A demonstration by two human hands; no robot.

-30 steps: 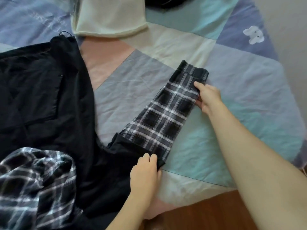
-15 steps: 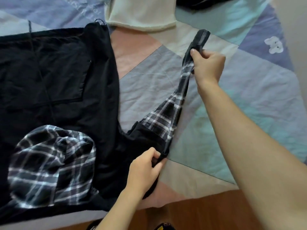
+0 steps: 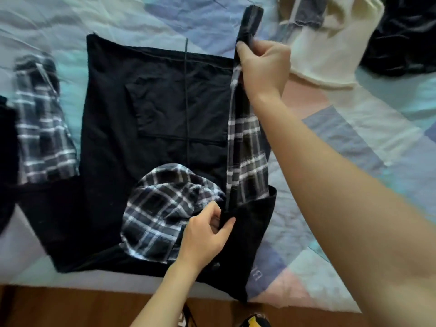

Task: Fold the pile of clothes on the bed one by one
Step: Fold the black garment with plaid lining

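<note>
A: Swung inward now, the plaid sleeve [image 3: 246, 147], lifted off the bed [image 3: 354, 138] and hanging over the black hooded top [image 3: 151, 128].

B: Cuff pinched in right hand [image 3: 263, 67], shoulder seam pinched in left hand [image 3: 207, 234].

A: Best kept taut, then laid straight down along the body's edge.

B: Hood [image 3: 165, 208] smoothed flat afterwards, probably.

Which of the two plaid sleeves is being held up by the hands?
The plaid sleeve on the right: the right hand grips its cuff end, the left hand pinches its base. The other plaid sleeve lies untouched at far left.
</note>
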